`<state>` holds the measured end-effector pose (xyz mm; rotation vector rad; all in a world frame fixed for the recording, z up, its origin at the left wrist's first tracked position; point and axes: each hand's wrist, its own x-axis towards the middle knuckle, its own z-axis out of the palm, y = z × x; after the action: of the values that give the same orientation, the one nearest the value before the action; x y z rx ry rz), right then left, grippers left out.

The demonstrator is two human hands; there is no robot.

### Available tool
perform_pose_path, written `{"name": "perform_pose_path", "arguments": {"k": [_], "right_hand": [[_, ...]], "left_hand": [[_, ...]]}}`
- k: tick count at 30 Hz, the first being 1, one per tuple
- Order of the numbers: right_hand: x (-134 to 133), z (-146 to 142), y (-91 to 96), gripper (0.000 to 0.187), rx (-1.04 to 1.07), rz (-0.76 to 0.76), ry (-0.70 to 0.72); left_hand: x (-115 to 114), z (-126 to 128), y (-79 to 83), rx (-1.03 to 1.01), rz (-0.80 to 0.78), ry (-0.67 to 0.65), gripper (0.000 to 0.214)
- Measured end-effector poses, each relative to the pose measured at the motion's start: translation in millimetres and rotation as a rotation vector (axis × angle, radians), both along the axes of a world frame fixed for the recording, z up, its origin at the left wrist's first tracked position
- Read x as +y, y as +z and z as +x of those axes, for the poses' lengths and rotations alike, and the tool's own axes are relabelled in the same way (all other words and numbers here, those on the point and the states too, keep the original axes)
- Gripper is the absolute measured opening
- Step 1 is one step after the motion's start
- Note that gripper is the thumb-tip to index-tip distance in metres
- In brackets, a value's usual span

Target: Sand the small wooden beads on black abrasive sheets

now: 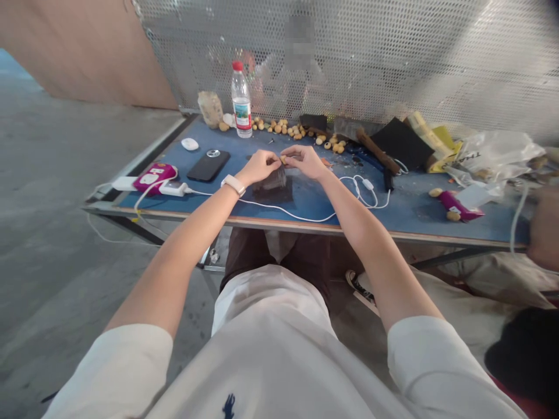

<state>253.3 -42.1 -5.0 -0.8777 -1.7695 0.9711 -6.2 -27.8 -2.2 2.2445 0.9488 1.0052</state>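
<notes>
Left hand, right hand: close, apart. Right pinches tan bead, left just beside. Risk: slip drops bead off blue table; snagged cable scatters loose beads.

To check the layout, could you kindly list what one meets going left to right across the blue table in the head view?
Magenta device, black smartphone, left hand, right hand, black sheet, plastic bag
</notes>
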Motion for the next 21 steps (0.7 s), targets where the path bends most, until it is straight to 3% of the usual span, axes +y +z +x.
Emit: {"name": "perform_pose_path", "arguments": {"k": [10, 21], "right_hand": [[-2.0, 2.2, 2.7, 0.066, -0.047, 0.042, -0.017], [-9.0, -5.4, 5.8, 0.082, -0.012, 0.059, -0.036]], "left_hand": [[0.5, -2.4, -0.5, 0.047, 0.052, 0.06, 0.024], [5.0, -3.5, -4.7, 0.037, 0.074, 0.036, 0.024]]}}
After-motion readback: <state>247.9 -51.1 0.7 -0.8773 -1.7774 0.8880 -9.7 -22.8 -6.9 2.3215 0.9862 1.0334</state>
